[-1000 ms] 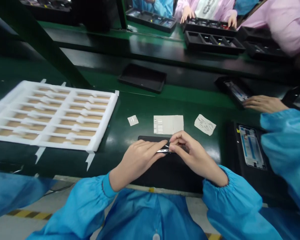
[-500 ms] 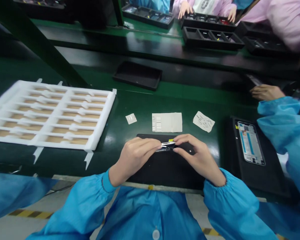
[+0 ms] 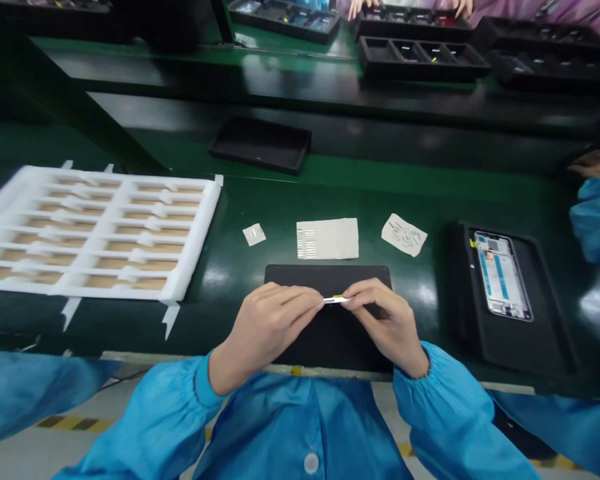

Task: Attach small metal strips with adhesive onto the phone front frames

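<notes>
Small pale strip [image 3: 336,300] was pinched at its ends by the left hand [image 3: 267,321] and right hand [image 3: 387,323], both curled, fingertips nearly meeting above the near black tray [image 3: 300,275]. At left I saw tan pieces [image 3: 95,282] filling a white foam tray [image 3: 197,227]; at right, a second black tray [image 3: 510,347] held a phone frame [image 3: 503,275].

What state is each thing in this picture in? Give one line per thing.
Left hand: pinching the strip.
Right hand: pinching the strip's other end.
Strip: held level over the mat.
Phone: insides showing, flat in its black tray.
Foam tray: flat on the bench.
</notes>
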The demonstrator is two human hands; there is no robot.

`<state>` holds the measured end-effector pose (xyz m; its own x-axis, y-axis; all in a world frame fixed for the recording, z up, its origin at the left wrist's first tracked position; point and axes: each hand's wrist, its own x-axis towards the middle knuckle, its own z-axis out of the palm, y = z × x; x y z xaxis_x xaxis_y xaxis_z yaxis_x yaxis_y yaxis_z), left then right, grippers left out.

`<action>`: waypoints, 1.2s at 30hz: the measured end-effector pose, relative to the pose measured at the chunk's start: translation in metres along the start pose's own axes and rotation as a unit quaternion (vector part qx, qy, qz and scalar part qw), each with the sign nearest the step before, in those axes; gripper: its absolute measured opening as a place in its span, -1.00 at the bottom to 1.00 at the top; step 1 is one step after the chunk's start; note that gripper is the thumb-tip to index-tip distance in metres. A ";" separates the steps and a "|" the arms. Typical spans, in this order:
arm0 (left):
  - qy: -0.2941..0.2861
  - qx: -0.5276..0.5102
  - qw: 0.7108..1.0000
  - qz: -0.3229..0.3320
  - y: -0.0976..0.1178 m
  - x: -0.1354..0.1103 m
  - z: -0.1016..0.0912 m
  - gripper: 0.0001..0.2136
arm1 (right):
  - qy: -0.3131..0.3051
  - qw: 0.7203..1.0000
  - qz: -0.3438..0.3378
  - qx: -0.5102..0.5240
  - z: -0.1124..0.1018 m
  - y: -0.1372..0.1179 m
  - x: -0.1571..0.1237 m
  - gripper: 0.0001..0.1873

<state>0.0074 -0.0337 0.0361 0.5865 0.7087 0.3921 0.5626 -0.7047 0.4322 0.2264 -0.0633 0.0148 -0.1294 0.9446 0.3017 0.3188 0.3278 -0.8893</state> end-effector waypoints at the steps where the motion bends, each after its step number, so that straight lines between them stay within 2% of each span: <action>1: 0.001 0.007 1.000 0.001 0.001 0.000 0.000 -0.92 | 0.000 1.000 -0.002 0.000 0.000 0.000 0.000 -0.85; 6: -0.008 0.041 0.999 -0.002 0.008 0.003 0.001 -0.89 | 0.005 0.999 -0.032 -0.042 0.003 -0.001 -0.004 -0.75; 12: 0.025 0.016 0.999 -0.027 0.006 0.001 0.008 -0.92 | -0.008 0.983 -0.116 -0.140 0.004 0.002 -0.011 -0.43; 14: 0.044 0.006 0.999 -0.004 0.001 -0.003 0.010 -0.91 | -0.010 0.975 -0.141 -0.170 0.004 0.004 -0.012 -0.38; 18: 0.064 0.041 0.993 0.092 -0.008 -0.010 0.013 -0.80 | -0.014 0.965 -0.165 -0.202 0.006 0.006 -0.012 -0.35; 21: 0.083 0.074 0.985 0.133 -0.011 -0.010 0.014 -0.82 | -0.019 0.967 -0.155 -0.202 0.005 0.003 -0.012 -0.38; 23: 0.078 0.084 0.984 0.137 -0.013 -0.006 0.014 -0.84 | -0.028 0.972 -0.131 -0.192 0.001 -0.003 -0.006 -0.47; 26: 0.034 0.066 0.993 0.093 -0.020 0.005 0.013 -0.80 | -0.002 0.984 -0.077 -0.163 -0.003 -0.009 0.020 -0.74; 29: -0.042 -0.040 0.998 -0.015 -0.036 0.020 0.010 -0.79 | 0.041 0.987 -0.039 -0.151 0.004 0.000 0.068 -0.92; 30: -0.073 -0.089 0.992 -0.057 -0.042 0.025 0.010 -0.80 | 0.026 0.987 -0.032 -0.154 0.010 0.008 0.087 -0.91; 33: -0.135 -0.186 0.961 -0.153 -0.060 0.037 0.008 -0.84 | -0.080 0.971 -0.014 -0.223 0.034 0.036 0.135 -0.88; 36: -0.149 -0.205 0.950 -0.181 -0.071 0.042 0.010 -0.85 | -0.156 0.943 -0.010 -0.294 0.053 0.059 0.162 -0.86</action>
<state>-0.0020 0.0454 0.0137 0.5705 0.8188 -0.0634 0.5203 -0.3006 0.7993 0.1747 0.1078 -0.0065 -0.3816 0.9166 0.1192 0.7666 0.3859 -0.5132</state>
